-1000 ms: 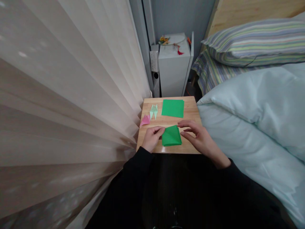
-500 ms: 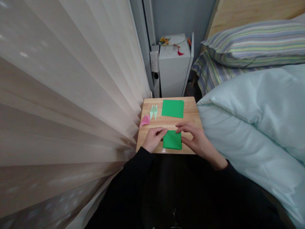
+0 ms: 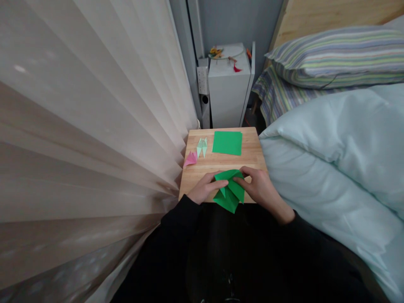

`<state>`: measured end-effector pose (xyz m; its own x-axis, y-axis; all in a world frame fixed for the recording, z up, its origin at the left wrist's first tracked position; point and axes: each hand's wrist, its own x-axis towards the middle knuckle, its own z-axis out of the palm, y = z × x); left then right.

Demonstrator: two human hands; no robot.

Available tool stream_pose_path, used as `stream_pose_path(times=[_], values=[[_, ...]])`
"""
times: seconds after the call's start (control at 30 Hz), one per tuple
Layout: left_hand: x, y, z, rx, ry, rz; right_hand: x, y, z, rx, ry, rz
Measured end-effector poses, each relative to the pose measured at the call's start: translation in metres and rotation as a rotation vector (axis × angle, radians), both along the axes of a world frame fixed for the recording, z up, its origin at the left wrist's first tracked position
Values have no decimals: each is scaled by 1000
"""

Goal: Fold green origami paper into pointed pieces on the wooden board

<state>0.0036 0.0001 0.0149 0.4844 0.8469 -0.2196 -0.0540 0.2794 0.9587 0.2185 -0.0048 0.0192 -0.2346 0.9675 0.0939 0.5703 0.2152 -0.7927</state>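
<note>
The left hand (image 3: 205,188) pinches the upper left of a creased green paper (image 3: 232,198), thumb on top; its other fingers seem to be behind, though the sheet hides most of them. The paper spans both sets of fingertips, flaps spread, lower points reaching past the table's near edge. The right hand (image 3: 260,187) nips the upper right edge narrowly between thumb and forefinger. To handle it well, I'd pinch lightly, let existing creases guide the layers, and press them flat on the wood, since the overhanging part lacks backing there.

Left of the fingers, the curtain (image 3: 135,109) crowds the small wooden table (image 3: 254,153). Beyond the left fingertips lie a pink folded piece (image 3: 190,159) and a pale green one (image 3: 202,145), easily knocked. Straight beyond both hands sit flat green sheets (image 3: 227,143); right of the right fingers, the quilt (image 3: 315,168) limits elbow room.
</note>
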Motion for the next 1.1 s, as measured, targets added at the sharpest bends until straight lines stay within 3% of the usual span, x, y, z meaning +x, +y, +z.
stream_pose_path(times=[0.1, 0.2, 0.3, 0.4, 0.53, 0.63, 0.67, 0.73, 0.8, 0.87, 1.1], values=[[0, 4, -7, -12, 135, 5, 7, 4, -4, -81, -14, 1], [0, 5, -17, -178, 67, 44, 21, 11, -8, -260, -75, 29], [-1, 8, -25, -341, -17, 57, 35, 17, -14, -454, -105, 152], [-1, 17, -34, -351, 69, 85, 39, 24, -24, -465, -28, 123], [0, 30, -48, -83, 449, 202, 32, 35, -45, -498, -12, -98], [3, 28, -54, 42, 600, 306, 27, 40, -66, -556, -57, -164], [5, 24, -56, 147, 684, 345, 26, 40, -73, -573, -81, -187], [11, 16, -59, 526, 1051, 306, 24, 38, -85, -580, -122, -223], [19, 7, -65, 750, 1267, 135, 23, 35, -93, -556, -152, -251], [26, 1, -74, 829, 1310, -6, 22, 32, -100, -513, -170, -266], [30, -7, -112, 890, 1283, 20, 23, 22, -114, -307, -201, -288]])
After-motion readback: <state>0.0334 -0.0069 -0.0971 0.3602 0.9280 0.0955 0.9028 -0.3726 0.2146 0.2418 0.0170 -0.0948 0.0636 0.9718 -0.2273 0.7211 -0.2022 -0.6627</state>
